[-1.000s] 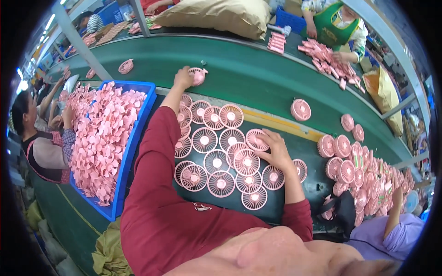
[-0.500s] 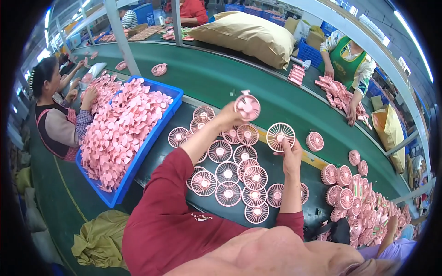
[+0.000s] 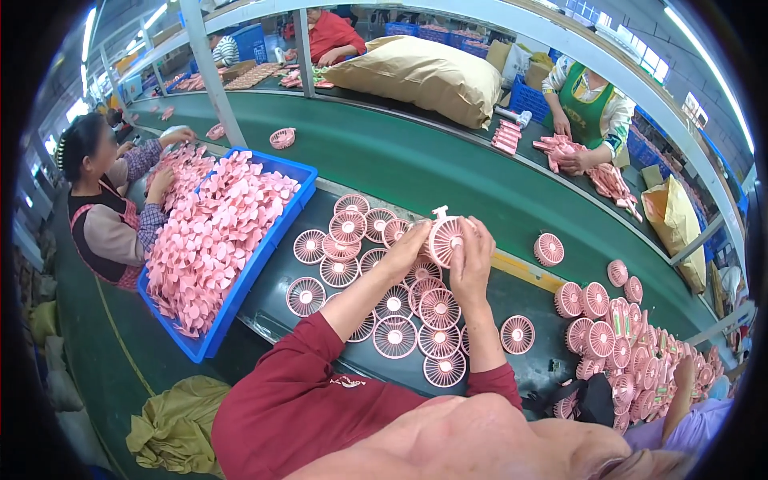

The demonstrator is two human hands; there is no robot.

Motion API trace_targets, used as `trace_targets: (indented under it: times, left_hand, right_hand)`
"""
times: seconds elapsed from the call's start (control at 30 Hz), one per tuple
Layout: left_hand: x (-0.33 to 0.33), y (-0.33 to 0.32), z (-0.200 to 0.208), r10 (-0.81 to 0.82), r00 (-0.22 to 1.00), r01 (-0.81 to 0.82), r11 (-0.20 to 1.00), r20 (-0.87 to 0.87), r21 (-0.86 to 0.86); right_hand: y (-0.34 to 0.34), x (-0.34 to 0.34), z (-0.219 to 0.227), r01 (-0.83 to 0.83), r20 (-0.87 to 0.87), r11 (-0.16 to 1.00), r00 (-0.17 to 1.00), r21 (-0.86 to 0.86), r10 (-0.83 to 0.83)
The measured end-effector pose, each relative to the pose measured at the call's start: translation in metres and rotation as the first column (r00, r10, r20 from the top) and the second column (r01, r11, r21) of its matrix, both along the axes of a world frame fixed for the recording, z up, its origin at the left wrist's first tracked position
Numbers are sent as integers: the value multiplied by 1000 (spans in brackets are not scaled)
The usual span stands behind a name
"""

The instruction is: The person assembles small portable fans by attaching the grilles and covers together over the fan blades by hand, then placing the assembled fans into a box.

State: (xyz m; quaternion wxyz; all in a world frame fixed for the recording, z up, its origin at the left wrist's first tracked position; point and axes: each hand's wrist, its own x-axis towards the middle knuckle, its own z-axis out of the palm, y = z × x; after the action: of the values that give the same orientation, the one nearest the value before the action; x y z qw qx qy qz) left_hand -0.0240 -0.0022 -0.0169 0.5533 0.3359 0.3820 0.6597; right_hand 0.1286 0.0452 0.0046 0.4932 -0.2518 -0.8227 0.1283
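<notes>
Both hands, left hand [image 3: 406, 250] and right hand [image 3: 472, 260], close together on one round pink plastic fan head [image 3: 445, 238], raised for handling. More pink grilles [image 3: 416, 320] lie just below them.

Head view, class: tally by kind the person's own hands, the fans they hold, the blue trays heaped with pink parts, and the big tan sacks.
Hands: 2, left hand and right hand
pink fan, held: 1
blue tray: 1
tan sack: 1
Total: 5
</notes>
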Motion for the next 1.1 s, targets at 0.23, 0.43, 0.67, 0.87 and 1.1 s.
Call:
trace_targets:
  times: [0.23,0.43,0.67,0.87,1.1]
  left_hand:
    - [18,6,9,22,958,-38,998,285,50]
    - [34,-4,4,177,917,-189,982,358,0]
    - [57,-17,25,266,890,-278,960,370,-22]
    - [72,-21,9,562,801,-461,799,-208,385]
    - [56,-3,-16,582,766,-434,782,-275,448]
  right_hand:
    - [0,-4,-26,-134,41,990,990,-37,135]
    - [-5,-10,-26,-299,-55,939,954,-167,294]
    - [-3,-3,-16,-293,-81,950,955,-108,285]
    - [-21,-11,-13,-613,-442,651,784,-447,435]
    - [-17,-27,-33,-642,-599,570,743,-513,299]
